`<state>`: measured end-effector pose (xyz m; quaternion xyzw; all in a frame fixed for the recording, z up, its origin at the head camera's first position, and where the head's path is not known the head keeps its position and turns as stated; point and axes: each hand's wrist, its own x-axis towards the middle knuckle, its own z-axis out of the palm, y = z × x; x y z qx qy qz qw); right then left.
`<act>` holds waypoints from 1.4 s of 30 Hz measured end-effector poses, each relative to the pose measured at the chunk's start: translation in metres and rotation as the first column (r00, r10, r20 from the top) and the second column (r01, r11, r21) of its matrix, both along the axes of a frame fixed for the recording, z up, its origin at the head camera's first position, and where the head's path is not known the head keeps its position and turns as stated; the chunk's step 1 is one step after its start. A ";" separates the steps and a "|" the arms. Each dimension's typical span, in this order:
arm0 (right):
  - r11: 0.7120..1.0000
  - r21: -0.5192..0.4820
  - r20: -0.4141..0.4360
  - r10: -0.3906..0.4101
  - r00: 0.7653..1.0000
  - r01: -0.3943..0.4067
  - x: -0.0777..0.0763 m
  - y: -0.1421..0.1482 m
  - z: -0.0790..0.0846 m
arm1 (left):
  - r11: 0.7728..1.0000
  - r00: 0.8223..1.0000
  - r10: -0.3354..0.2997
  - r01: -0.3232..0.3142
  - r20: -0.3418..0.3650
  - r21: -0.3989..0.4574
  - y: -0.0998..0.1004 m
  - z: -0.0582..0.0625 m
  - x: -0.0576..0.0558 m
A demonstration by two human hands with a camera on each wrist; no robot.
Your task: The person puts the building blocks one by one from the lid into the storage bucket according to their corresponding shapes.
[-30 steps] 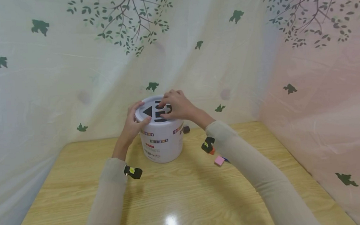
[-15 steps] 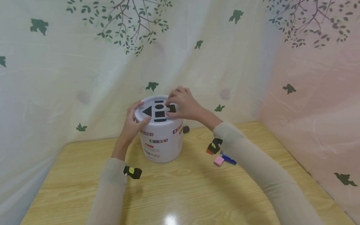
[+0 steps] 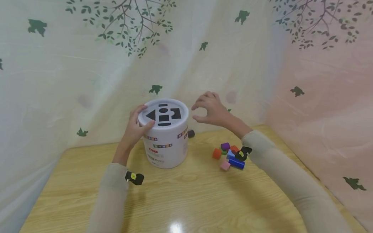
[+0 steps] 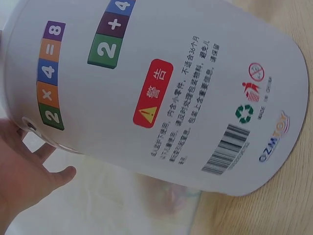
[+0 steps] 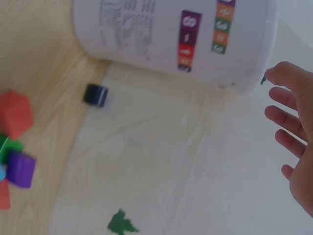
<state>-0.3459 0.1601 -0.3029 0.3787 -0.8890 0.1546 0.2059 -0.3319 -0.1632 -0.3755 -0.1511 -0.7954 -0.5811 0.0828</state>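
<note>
A white lidded bucket (image 3: pixel 166 149) stands upright at the table's back, with coloured number strips on its side. Its lid (image 3: pixel 182 122) has dark openings: a triangle, a circle, a square, a notched square and two narrow slots. My left hand (image 3: pixel 135 128) holds the left side of the lid rim, thumb at the front and fingers further back. The left wrist view shows that hand (image 4: pixel 24 171) beside the bucket's top. Right of the lid, apart from it, my right hand (image 3: pixel 214 111) hovers with curved, parted fingers and nothing between them.
Several coloured blocks lie in a cluster right of the bucket, among them a pink block (image 3: pixel 225 165), a blue cylinder (image 3: pixel 236 163), an orange block (image 3: pixel 217 153) and a purple block (image 3: pixel 225 146). A small dark piece (image 3: pixel 191 133) sits behind the bucket. A printed curtain (image 3: pixel 250 62) hangs behind.
My right hand has moved from over the lid to the right, off the bucket, uncovering the lid openings and the block cluster. My left hand stays on the rim.
</note>
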 end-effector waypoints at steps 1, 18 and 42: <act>1.000 0.009 0.002 0.000 1.000 0.000 0.000 0.005 -0.003 | 1.000 1.000 0.002 -0.002 -0.004 -0.006 0.000 0.001 0.000; 0.958 0.288 0.107 -0.042 0.993 0.009 0.016 0.073 -0.072 | 0.990 0.998 0.059 -0.063 -0.027 -0.130 -0.001 0.005 0.002; 0.936 0.350 0.199 -0.043 0.979 -0.030 0.016 0.087 -0.129 | 0.990 0.997 0.076 -0.079 -0.032 -0.115 0.000 0.004 -0.001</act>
